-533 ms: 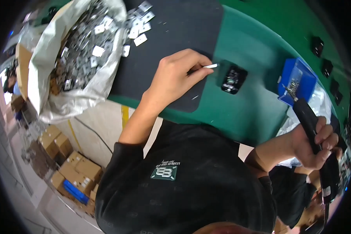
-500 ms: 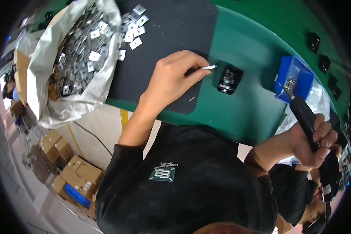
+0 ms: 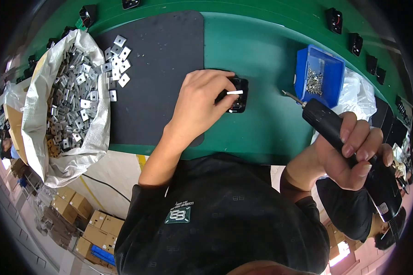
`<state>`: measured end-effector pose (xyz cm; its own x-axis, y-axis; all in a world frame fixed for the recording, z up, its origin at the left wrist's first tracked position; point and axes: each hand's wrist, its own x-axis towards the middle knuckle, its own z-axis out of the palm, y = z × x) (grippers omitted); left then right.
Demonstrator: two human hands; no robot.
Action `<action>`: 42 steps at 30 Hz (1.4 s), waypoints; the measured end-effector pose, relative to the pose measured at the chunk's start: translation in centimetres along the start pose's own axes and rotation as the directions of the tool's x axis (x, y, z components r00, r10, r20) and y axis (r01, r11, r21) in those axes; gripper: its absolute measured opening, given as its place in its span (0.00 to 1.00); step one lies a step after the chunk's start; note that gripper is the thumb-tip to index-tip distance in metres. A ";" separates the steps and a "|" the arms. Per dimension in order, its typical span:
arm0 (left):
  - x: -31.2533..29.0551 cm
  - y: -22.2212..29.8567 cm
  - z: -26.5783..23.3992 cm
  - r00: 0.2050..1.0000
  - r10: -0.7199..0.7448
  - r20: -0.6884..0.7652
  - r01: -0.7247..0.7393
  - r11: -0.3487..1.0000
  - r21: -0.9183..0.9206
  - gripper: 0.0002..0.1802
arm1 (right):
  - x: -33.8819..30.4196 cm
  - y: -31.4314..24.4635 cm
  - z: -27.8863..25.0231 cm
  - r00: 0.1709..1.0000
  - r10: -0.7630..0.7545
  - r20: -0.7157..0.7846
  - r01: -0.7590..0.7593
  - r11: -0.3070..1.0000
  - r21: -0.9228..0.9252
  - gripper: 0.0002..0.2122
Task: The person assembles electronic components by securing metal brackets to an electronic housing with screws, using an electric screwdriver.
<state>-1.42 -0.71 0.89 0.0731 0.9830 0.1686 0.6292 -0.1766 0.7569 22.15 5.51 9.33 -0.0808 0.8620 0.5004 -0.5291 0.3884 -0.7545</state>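
Observation:
My left hand [image 3: 198, 100] pinches a small white-looking metal plate [image 3: 235, 92] on edge between thumb and fingertips. Right under it lies a black plastic housing [image 3: 242, 104], partly covered by my fingers; whether the plate touches it I cannot tell. My right hand [image 3: 328, 158] is wrapped round a black electric screwdriver [image 3: 323, 118], tilted with its bit toward the housing but apart from it. Whether a screw sits on the bit is too small to make out. Left of the blue bin [image 3: 299, 75] with small screws [image 3: 314, 82] hangs the bit.
A white woven sack [image 3: 32, 133] full of metal plates [image 3: 85, 82] stands at the left. Several loose plates [image 3: 119, 51] lie on the black mat [image 3: 156, 59]. More black housings [image 3: 334, 20] line the far green surface. Clear plastic bags [image 3: 360, 98] lie behind the screwdriver.
My left hand has brought the plate over the black housing. The screwdriver's bit has come away from the screw bin toward the left. The whole view has shifted.

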 end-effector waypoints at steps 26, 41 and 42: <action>-0.2 3.5 1.1 0.966 0.188 -0.176 -0.191 0.982 0.004 0.17 | -0.5 -0.2 2.6 0.986 0.123 0.110 -0.143 0.968 0.205 0.18; -0.5 2.7 0.9 0.916 0.326 -0.235 -0.351 0.933 -0.075 0.12 | 0.2 0.0 2.1 0.960 0.149 0.236 -0.221 0.921 0.319 0.19; -0.6 2.8 1.0 0.916 0.325 -0.235 -0.351 0.933 -0.076 0.12 | 0.2 0.1 2.0 0.960 0.150 0.236 -0.222 0.921 0.319 0.19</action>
<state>1.04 -1.71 2.27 0.0895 0.8311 0.5489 0.5028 -0.5134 0.6954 20.44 5.07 10.22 -0.3563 0.8090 0.4676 -0.7390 0.0623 -0.6708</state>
